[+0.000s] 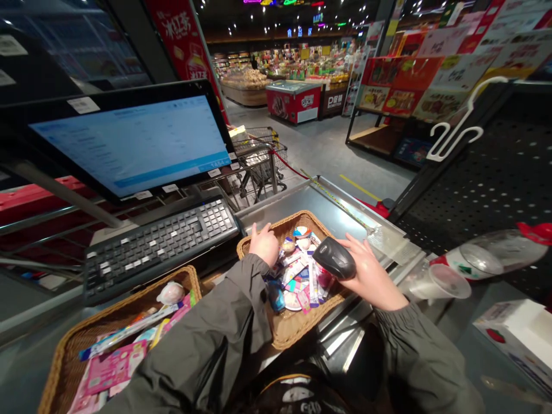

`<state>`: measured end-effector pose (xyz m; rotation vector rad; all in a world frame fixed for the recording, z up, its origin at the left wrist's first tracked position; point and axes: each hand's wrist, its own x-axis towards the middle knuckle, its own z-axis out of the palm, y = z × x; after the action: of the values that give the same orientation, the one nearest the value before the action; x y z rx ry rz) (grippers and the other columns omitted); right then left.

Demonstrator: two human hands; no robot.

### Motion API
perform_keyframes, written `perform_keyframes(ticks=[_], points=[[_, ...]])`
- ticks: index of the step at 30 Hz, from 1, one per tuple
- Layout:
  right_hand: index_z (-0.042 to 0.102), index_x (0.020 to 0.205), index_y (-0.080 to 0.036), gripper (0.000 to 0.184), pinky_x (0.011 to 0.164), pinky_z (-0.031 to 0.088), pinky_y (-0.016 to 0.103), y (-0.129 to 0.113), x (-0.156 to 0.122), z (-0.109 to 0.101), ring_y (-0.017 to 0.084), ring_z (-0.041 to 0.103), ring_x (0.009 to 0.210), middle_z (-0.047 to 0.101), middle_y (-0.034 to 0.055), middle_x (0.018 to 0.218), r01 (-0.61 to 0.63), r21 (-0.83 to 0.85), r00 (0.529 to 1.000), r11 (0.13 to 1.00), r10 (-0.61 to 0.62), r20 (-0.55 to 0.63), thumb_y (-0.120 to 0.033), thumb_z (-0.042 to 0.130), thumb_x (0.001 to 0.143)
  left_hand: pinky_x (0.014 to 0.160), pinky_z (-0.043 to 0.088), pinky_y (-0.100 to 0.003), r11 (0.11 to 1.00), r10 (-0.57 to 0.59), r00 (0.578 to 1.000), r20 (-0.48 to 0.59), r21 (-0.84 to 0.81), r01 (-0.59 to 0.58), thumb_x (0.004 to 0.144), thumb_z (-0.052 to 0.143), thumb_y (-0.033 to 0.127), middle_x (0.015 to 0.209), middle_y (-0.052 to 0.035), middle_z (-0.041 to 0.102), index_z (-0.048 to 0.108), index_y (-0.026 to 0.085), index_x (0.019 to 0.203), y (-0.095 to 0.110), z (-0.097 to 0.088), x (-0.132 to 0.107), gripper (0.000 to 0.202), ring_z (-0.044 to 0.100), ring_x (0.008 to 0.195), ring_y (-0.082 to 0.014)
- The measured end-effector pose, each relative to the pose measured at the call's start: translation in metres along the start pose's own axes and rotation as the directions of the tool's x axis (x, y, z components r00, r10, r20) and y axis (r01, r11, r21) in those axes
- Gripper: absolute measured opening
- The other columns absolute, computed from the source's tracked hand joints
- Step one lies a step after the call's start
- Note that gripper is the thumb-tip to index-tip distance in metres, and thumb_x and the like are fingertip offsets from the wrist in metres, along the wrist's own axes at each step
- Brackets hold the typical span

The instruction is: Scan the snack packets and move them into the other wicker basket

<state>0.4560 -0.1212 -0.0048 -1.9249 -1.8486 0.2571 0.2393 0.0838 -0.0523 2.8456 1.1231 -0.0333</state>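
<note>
My right hand [368, 270] holds a black handheld barcode scanner [334, 257] above the right side of a wicker basket [287, 338]. The scanner's head points left over the basket. Inside lies a jumble of small wrapped snacks and sweets [297, 276], with thin stick packets and a few round packs. My left hand [264, 244] is at the basket's far left corner, its fingers curled by the rim. Whatever those fingers hold, if anything, is hidden. My left sleeve crosses in front of a second wicker basket [196, 282] holding a pink packet [114, 365] and other packets.
A monitor [133, 144] and a black keyboard [161, 247] stand to the left. Beneath the basket is a metal counter [297, 201]. On the right are a plastic bottle [495, 253], a clear cup [448, 282], a white box [517, 333] and a perforated black panel [478, 172].
</note>
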Motion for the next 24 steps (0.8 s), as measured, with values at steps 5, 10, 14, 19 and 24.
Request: perform_keyframes(ticks=[5, 10, 14, 19, 24], points=[[0.056, 0.129, -0.018, 0.053, 0.111, 0.020, 0.072, -0.011, 0.007, 0.000, 0.042, 0.033, 0.141, 0.055, 0.0156, 0.138, 0.022, 0.014, 0.999, 1.000, -0.022, -0.025, -0.031, 0.063, 0.078, 0.117, 0.000, -0.065, 0.995, 0.052, 0.961, -0.271, -0.067, -0.073, 0.085, 0.054, 0.019, 0.129, -0.0056, 0.065, 0.071, 0.022, 0.079, -0.030, -0.046, -0.039, 0.019, 0.037, 0.140, -0.0285], [0.054, 0.132, -0.019, 0.058, 0.111, 0.020, 0.071, -0.031, 0.018, 0.006, 0.041, 0.032, 0.142, 0.054, 0.0150, 0.139, 0.125, 0.023, 0.991, 0.992, -0.124, -0.041, -0.026, 0.062, 0.075, 0.113, 0.008, -0.070, 0.999, -0.051, 0.904, -0.423, -0.016, 0.049, 0.085, 0.054, 0.018, 0.132, -0.0042, 0.063, 0.067, 0.021, 0.067, -0.041, -0.091, -0.107, 0.022, 0.040, 0.138, -0.0321], [0.056, 0.129, -0.019, 0.054, 0.112, 0.020, 0.069, -0.058, 0.028, 0.008, 0.038, 0.032, 0.142, 0.054, 0.0145, 0.139, 0.218, 0.021, 0.975, 0.976, -0.217, -0.048, -0.024, 0.060, 0.075, 0.109, 0.015, -0.073, 0.988, -0.152, 0.852, -0.501, -0.057, 0.143, 0.089, 0.051, 0.024, 0.138, -0.0047, 0.059, 0.066, 0.022, 0.069, -0.056, -0.107, -0.165, 0.025, 0.038, 0.139, -0.0333], [0.057, 0.128, -0.020, 0.052, 0.112, 0.022, 0.068, -0.104, 0.034, 0.004, 0.037, 0.034, 0.142, 0.055, 0.0141, 0.138, 0.373, 0.013, 0.927, 0.928, -0.372, -0.044, -0.024, 0.060, 0.076, 0.108, 0.021, -0.072, 0.954, -0.300, 0.771, -0.562, -0.170, 0.247, 0.091, 0.047, 0.030, 0.141, -0.0064, 0.055, 0.069, 0.024, 0.074, -0.083, -0.106, -0.234, 0.029, 0.035, 0.141, -0.0338], [0.058, 0.125, -0.021, 0.049, 0.112, 0.022, 0.069, -0.150, 0.031, 0.009, 0.037, 0.034, 0.142, 0.054, 0.0127, 0.139, 0.481, 0.016, 0.876, 0.876, -0.481, -0.025, -0.020, 0.058, 0.076, 0.108, 0.026, -0.068, 0.898, -0.439, 0.666, -0.602, -0.271, 0.347, 0.092, 0.046, 0.034, 0.140, -0.0072, 0.056, 0.072, 0.024, 0.077, -0.109, -0.096, -0.295, 0.031, 0.036, 0.140, -0.0330]])
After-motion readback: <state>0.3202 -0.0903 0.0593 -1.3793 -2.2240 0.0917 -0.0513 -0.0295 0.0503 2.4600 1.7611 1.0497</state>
